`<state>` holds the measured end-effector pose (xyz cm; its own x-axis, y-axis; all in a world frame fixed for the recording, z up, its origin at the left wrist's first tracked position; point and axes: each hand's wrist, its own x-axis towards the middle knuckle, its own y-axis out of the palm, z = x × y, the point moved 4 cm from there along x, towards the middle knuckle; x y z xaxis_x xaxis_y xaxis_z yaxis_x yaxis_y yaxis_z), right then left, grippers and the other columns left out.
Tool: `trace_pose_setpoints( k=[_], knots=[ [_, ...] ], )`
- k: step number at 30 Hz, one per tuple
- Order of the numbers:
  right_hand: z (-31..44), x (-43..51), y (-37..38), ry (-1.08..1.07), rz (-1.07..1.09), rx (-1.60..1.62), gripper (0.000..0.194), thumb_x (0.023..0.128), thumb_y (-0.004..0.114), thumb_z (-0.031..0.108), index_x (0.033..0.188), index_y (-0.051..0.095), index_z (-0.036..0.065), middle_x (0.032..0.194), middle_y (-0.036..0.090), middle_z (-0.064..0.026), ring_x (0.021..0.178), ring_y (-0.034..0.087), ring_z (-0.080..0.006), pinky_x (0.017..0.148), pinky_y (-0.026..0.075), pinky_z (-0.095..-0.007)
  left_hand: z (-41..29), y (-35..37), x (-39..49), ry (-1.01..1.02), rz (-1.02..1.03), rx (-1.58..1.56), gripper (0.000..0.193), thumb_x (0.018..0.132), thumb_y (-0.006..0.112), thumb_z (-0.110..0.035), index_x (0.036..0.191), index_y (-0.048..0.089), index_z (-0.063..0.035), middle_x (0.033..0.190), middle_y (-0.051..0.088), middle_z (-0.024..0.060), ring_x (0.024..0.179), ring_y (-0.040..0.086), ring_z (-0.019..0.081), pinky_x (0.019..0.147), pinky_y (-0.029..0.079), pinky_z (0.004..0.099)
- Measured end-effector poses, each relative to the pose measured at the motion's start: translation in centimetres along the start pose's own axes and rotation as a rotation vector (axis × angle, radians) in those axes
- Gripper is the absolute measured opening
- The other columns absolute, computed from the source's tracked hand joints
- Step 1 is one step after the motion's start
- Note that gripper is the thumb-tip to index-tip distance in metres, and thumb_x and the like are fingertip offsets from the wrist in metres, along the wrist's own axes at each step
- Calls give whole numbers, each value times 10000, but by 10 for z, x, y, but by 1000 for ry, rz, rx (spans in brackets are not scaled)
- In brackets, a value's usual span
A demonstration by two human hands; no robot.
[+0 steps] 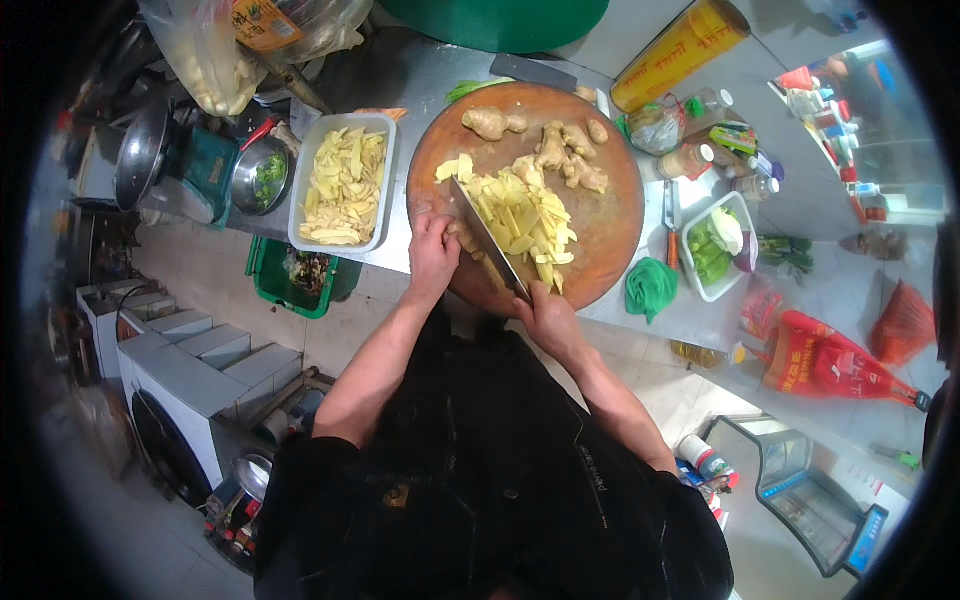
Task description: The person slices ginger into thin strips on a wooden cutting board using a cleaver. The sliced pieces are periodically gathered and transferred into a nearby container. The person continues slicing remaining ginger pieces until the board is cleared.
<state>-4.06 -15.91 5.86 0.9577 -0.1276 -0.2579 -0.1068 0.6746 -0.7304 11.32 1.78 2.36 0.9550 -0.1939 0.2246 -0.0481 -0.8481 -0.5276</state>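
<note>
My right hand (553,321) grips the handle of a cleaver (487,238), whose blade stands on edge over a round wooden chopping board (615,240). Against the blade's left side, my left hand (435,255) holds a piece of ginger root (466,238) with its fingers curled. Right of the blade lies a pile of sliced ginger (525,214). Whole ginger roots (553,146) rest near the board's far edge, with another knobbly root (489,122) farther left. Left of the board, a translucent plastic tub (391,180) holds more sliced ginger.
Left of the tub is a metal bowl (260,180) with chopped greens. Right of the board lie a green cloth (651,289), a peeler-like tool with an orange handle (672,244) and a white tub of vegetables (709,292). Below the counter stands a green bin (324,296).
</note>
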Motion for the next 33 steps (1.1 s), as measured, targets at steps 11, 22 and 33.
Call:
trace_pose_setpoints(
  k=[11, 22, 33],
  knots=[
    [0, 2, 8, -77, -34, -131, 332, 930, 638, 308, 948, 474, 20, 649, 620, -238, 609, 626, -457, 548, 499, -548, 1, 8, 8, 210, 149, 90, 209, 707, 623, 56, 898, 671, -12, 961, 534, 154, 904, 589, 342, 764, 512, 408],
    [19, 12, -10, -71, 18, -109, 321, 953, 600, 306, 969, 477, 10, 696, 628, -290, 672, 635, -493, 598, 501, -582, 1, 5, 5, 181, 132, 100, 269, 716, 653, 17, 973, 680, -59, 1005, 533, 163, 936, 595, 360, 788, 526, 430],
    [0, 11, 7, 47, 67, -61, 265, 962, 600, 242, 1016, 547, -12, 835, 636, -323, 820, 619, -521, 682, 498, -555, 6, 8, 8, 206, 125, 101, 252, 716, 655, 16, 959, 661, -54, 1057, 541, 174, 985, 597, 379, 829, 524, 445]
  ],
)
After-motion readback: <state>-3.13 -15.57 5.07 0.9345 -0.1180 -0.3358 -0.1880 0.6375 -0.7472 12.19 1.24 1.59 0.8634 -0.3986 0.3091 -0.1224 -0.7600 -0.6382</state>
